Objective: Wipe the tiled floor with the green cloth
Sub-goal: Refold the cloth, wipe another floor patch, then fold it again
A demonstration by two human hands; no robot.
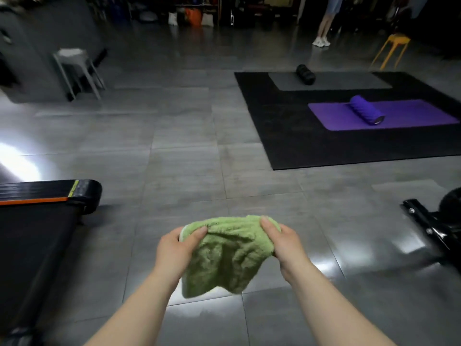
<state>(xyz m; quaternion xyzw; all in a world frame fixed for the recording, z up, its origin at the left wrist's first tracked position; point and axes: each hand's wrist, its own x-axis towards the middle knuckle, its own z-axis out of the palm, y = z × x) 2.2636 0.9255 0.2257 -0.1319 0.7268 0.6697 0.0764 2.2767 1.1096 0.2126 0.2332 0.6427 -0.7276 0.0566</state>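
Observation:
A fluffy green cloth (225,255) hangs crumpled in front of me, held up above the grey tiled floor (184,156). My left hand (178,250) pinches its upper left corner, thumb on top. My right hand (282,242) grips its upper right corner the same way. The cloth's lower edge dangles free between my forearms, apart from the tiles. The floor is glossy, with bright light reflections near my hands.
A black treadmill (37,221) with an orange stripe lies at the left. Black machine feet (429,223) stand at the right. Farther off are a black mat (287,136), a purple mat with a roller (366,109), a grey stool (74,68), a yellow stool (394,48) and a standing person (324,26).

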